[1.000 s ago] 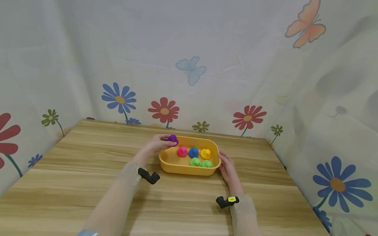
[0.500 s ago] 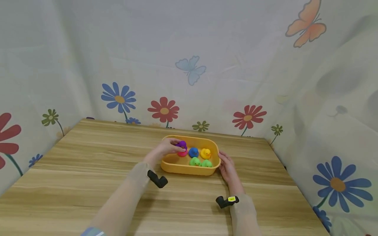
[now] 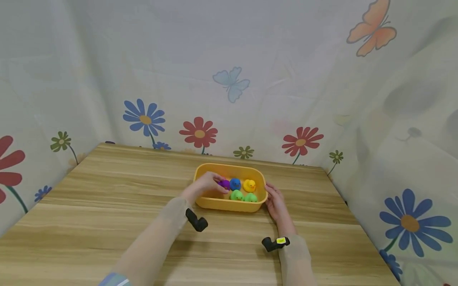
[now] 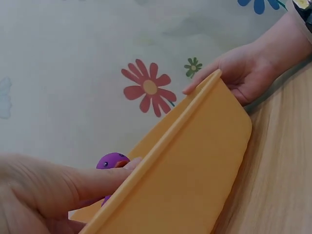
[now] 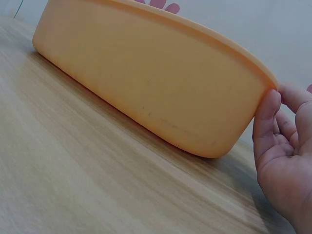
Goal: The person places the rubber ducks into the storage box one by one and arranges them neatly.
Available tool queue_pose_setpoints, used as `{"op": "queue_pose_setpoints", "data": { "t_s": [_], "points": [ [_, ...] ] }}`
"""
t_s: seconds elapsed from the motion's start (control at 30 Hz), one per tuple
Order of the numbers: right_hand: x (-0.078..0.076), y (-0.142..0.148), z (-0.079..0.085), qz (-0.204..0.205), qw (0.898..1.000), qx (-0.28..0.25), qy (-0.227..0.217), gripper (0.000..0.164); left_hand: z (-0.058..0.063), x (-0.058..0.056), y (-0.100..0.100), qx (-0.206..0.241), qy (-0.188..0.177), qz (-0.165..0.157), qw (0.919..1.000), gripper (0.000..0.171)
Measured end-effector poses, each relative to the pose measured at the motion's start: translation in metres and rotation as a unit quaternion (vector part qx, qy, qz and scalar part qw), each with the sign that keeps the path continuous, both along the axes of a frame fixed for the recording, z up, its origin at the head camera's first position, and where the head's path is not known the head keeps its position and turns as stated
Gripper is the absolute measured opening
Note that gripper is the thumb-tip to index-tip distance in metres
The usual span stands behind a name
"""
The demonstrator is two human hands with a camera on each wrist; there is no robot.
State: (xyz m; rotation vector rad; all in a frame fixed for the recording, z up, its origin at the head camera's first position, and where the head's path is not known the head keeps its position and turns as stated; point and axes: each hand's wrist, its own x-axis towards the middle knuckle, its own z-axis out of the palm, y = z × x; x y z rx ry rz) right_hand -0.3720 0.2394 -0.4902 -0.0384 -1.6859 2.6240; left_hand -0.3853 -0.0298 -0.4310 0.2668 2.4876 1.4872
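Note:
A yellow-orange plastic basin (image 3: 229, 205) stands on the table with several small rubber ducks inside. My left hand (image 3: 205, 183) reaches over its left end and pinches a purple rubber duck (image 3: 224, 184) between thumb and fingers, low inside. In the left wrist view the duck's head (image 4: 111, 160) shows above my thumb. Beside it sit a blue duck (image 3: 235, 184) and a yellow duck (image 3: 249, 185), with two green ducks (image 3: 237, 195) in front. A pink duck is mostly hidden behind my left hand. My right hand (image 3: 276, 202) holds the basin's right end, thumb just under the rim.
The wood-grain table (image 3: 125, 190) spreads out around the basin. A pale cloth (image 3: 171, 71) printed with flowers and butterflies hangs behind the table and along its sides. Each wrist wears a black camera mount (image 3: 196, 220).
My left hand has carried the purple duck from above the basin's left rim rightward and down inside, next to the blue duck. The right hand has stayed at the basin's end.

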Motion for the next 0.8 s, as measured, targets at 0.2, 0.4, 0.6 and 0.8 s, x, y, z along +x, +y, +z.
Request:
{"op": "queue_pose_setpoints", "data": {
  "t_s": [0.2, 0.4, 0.6, 0.8],
  "points": [
    [-0.001, 0.000, 0.000, -0.002, 1.000, -0.002, 0.001, 0.028, -0.003, 0.003, 0.007, -0.066, 0.025, 0.010, 0.9975, 0.042],
    [-0.001, -0.001, 0.000, -0.001, 1.000, -0.012, 0.001, 0.023, -0.007, 0.005, 0.011, -0.119, 0.045, 0.037, 0.9912, 0.039],
    [-0.001, -0.001, -0.001, 0.002, 1.000, -0.002, -0.001, 0.032, -0.009, 0.005, 0.014, -0.183, 0.076, 0.041, 0.9793, 0.031],
    [0.000, 0.000, -0.002, 0.004, 1.000, -0.003, 0.008, 0.029, -0.011, 0.006, 0.015, -0.202, 0.081, 0.038, 0.9753, 0.027]
  ]
}}
